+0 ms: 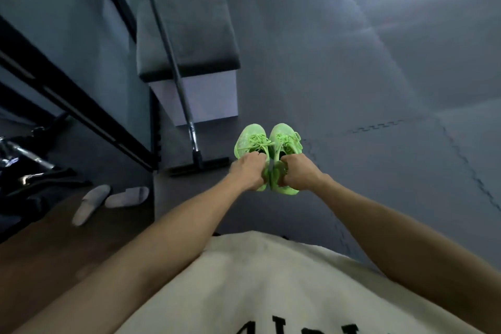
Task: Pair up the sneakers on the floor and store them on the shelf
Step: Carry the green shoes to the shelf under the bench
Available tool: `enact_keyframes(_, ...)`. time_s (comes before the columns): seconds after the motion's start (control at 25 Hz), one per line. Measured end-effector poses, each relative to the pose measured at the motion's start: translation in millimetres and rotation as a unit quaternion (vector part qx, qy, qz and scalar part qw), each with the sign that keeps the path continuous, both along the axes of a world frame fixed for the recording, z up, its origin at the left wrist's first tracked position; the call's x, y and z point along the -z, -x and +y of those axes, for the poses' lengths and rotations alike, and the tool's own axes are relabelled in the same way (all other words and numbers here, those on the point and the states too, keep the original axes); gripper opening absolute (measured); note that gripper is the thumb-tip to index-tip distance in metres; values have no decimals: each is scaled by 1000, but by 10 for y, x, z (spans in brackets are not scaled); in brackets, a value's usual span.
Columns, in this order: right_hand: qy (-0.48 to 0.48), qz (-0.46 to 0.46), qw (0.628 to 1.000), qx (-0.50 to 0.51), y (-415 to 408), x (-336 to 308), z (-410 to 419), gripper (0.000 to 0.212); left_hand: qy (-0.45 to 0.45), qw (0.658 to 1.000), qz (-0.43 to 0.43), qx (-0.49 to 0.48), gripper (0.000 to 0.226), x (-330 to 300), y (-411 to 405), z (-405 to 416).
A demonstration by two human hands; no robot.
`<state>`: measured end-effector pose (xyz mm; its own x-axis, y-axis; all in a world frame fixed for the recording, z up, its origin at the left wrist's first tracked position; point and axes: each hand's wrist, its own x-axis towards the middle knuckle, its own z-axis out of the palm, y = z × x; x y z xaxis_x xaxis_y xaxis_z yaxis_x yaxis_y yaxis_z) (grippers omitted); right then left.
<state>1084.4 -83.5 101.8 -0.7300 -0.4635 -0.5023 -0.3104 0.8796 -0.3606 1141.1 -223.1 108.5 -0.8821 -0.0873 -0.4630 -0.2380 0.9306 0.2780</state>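
Note:
Two neon green sneakers are held side by side above the grey floor mat, toes pointing away from me. My left hand (248,172) grips the left green sneaker (250,139) at its collar. My right hand (296,172) grips the right green sneaker (286,137) the same way. The heels are partly hidden behind my fingers. No shelf can be made out for certain in this view.
A grey upholstered bench (187,24) on a white base stands ahead on the left, with a metal-handled floor wiper (189,127) leaning by it. Two white slippers (108,200) lie on the wooden floor at left, near dark metal frames (67,95). Interlocking grey floor mats (379,89) spread to the right.

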Motion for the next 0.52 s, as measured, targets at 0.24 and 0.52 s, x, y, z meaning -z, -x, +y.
enact_keyframes(0.24, 15, 3, 997, 80, 1144, 6, 853, 28, -2, 997, 10, 71, 22, 3, 1326, 763)
enact_keyframes(0.52, 15, 0, 990, 138, 2881, 174, 1179, 28, -13, 990, 25, 138, 29, 185, 3233, 1016)
